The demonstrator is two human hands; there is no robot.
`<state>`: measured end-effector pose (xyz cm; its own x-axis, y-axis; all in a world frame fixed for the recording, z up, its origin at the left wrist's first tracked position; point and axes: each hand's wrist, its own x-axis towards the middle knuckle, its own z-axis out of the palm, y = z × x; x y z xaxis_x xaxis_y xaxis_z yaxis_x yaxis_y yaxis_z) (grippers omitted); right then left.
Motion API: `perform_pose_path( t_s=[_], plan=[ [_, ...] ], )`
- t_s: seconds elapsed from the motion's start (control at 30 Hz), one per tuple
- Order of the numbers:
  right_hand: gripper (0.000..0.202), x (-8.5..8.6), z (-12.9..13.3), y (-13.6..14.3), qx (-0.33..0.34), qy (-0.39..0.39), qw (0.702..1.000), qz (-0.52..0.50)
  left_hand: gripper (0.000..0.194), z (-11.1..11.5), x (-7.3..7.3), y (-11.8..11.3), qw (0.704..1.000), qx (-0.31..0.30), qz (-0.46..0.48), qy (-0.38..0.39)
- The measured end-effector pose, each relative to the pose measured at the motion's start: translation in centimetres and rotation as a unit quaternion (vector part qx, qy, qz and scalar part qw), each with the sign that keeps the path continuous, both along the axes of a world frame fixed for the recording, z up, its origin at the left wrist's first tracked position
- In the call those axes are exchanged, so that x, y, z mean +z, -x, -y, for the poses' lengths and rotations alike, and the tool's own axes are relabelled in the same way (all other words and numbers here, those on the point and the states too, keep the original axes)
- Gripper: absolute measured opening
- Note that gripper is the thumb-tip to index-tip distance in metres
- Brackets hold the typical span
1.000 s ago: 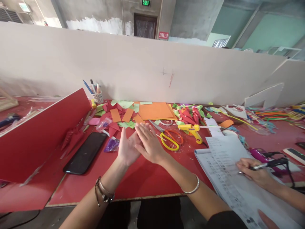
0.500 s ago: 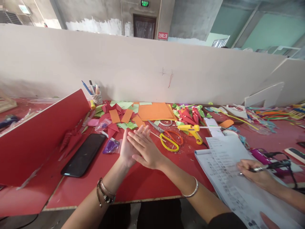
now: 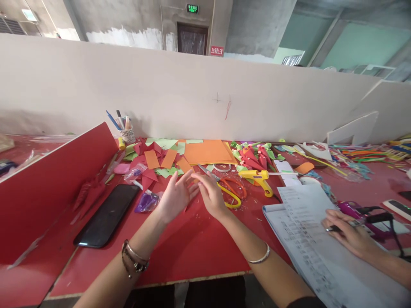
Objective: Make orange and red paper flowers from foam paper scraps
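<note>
Left hand, palm open, and right hand, cupped: centre of frame, fingertips overlapping, nothing visibly gripped. Scissors: just beyond the right hand. Glue gun: right of centre on bench, likely for easy reach. Phone: lower left, apparently kept clear.

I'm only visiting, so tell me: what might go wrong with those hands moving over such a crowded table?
The right hand appears close to the scissors, so a careless move might knock them or cause a nick. The yellow glue gun lies nearby; if it is hot, which I can't tell, brushing it might burn. The right forearm looks near the co-worker's papers, so a sideways sweep might disturb them.
</note>
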<state>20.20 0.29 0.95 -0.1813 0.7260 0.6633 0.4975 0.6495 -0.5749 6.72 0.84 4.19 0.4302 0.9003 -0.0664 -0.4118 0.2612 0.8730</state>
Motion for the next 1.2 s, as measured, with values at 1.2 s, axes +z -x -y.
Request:
perform_pose_path(
  t_s=[1.2],
  plan=[
    [0.025, -2.3, -2.2, -1.6, -0.016, 0.144, 0.954, -0.261, 0.039, -1.3, -4.9, 0.2, 0.777, 0.170, -0.498, -0.346]
  ],
)
